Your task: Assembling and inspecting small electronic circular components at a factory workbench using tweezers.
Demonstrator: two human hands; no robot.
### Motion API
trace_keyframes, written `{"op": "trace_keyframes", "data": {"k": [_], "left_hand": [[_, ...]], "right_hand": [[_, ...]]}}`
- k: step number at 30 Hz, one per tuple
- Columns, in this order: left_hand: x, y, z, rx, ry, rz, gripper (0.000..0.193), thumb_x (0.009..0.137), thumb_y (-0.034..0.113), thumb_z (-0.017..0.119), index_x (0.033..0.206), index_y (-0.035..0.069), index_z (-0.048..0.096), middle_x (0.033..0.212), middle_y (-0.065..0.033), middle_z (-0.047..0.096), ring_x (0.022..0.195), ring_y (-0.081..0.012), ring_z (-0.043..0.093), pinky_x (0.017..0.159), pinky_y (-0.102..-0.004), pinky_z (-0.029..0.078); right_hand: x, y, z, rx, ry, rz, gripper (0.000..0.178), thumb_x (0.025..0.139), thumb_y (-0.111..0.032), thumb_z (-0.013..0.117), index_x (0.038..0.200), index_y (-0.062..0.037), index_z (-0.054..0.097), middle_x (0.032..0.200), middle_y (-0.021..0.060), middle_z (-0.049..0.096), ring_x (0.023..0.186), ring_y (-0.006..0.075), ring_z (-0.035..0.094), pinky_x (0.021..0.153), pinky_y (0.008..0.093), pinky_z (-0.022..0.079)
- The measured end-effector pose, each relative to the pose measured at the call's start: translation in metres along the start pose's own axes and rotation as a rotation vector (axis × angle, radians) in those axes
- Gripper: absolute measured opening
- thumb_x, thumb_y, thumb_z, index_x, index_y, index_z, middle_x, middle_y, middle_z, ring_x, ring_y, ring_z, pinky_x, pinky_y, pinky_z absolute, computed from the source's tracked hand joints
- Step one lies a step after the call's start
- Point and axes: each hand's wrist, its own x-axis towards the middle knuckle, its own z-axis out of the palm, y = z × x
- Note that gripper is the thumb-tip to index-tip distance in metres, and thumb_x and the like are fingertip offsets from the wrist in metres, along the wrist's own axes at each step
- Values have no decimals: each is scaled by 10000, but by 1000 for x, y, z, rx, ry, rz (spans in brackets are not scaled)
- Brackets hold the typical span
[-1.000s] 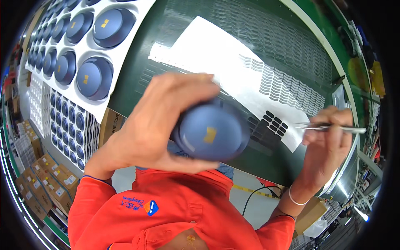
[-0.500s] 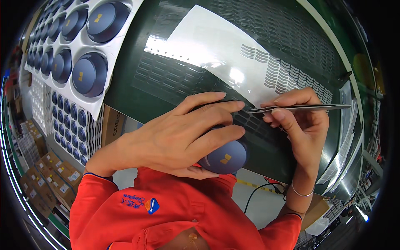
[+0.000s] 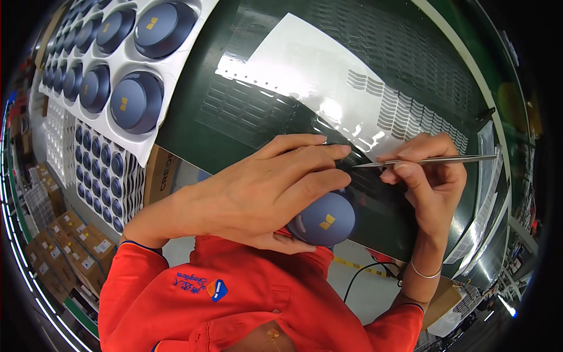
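Observation:
A dark blue rounded shell, like a headphone ear cup, with a gold emblem, sits at the table's near edge. My left hand is closed round it, fingers over the far side and thumb along the near side. Between the thumb and fingers of my right hand is a pair of slim metal tweezers. Their tips point left, close to the left fingertips and apart from the shell's visible face. Whether the tips pinch anything is too small to see. Beyond both hands lies a clear sheet with a white backing and rows of small curved strips.
To the left, a white moulded tray holds several more blue shells. Lower down stand stacked trays of smaller blue parts and cardboard boxes. The dark green tabletop runs under the sheets; more sheets lie at its right edge.
The whole view has shifted a little, so the table and trays appear further right. The tweezers have tilted, their tips slightly lower. Both hands keep their holds.

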Motion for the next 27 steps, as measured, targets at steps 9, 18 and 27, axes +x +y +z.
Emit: {"op": "trace_keyframes", "data": {"k": [9, 18, 27], "left_hand": [[9, 0, -26, -1074, 405, -326, 1125, 649, 616, 779, 1436, -42, 319, 1322, -212, 519, 1210, -322, 546, 1056, -452, 404], [33, -9, -15, -1028, 341, -66, 928, 764, 448, 765, 1433, -29, 335, 1371, -199, 475, 1187, -267, 564, 991, -378, 485], [35, -12, -17, -339, 418, 184, 1097, 572, 328, 938, 1398, 30, 281, 1305, -191, 459, 1208, -308, 544, 1014, -400, 516]], "right_hand": [[-10, -45, 28, -15, 371, -215, 161, 934, -103, 609, 948, 12, 496, 814, 203, 647, 589, 155, 621, 565, 246, 536], [-11, -55, 58, 30, 353, -266, 129, 949, 0, 537, 1039, 26, 448, 893, 224, 623, 705, 234, 690, 632, 280, 599], [-10, -48, 60, -12, 291, -344, 154, 937, 23, 548, 1051, 28, 444, 898, 207, 607, 735, 229, 696, 666, 274, 601]]}}
